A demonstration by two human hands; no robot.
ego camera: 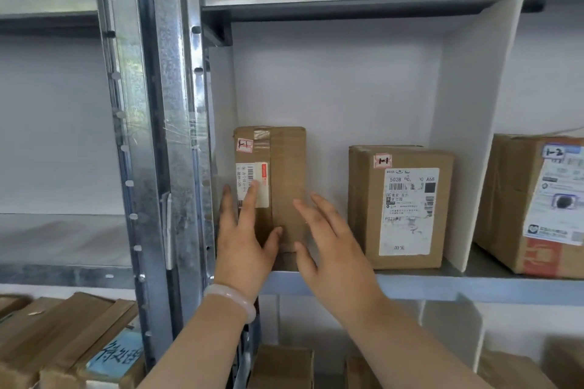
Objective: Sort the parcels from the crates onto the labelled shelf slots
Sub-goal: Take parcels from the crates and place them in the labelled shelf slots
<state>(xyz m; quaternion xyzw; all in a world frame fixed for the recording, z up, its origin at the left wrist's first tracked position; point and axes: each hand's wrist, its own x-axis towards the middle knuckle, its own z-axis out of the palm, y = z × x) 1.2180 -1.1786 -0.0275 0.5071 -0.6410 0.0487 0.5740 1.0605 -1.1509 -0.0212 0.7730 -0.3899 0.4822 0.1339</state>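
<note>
Cardboard tall parcel (pixel 284 167): upright at the left end of a shelf (pixel 474 286) slot, close to the slot's left wall; red tag reads 1-1.
left hand (pixel 243 243): raised to the shelf, palm forward, fingers straight and spread over the parcel's lower left front, thumb angled across its lower middle.
left grip: wide, pressing flat and not curled round anything.
right hand (pixel 335 249): raised beside the left one, palm turned towards the parcel's right edge, fingers straight and fanned.
right grip: wide and holding nothing; contact with the parcel cannot be told.
bracelet (pixel 232 298): pale, on the left wrist.
second parcel (pixel 404 208): same slot, to the right, apart from the tall one, also tagged 1-1.
divider (pixel 474 136): white, just right of the second parcel.
third parcel (pixel 512 199): next slot, tagged 1-2.
post (pixel 170 104): galvanised steel, left of the slot.
</note>
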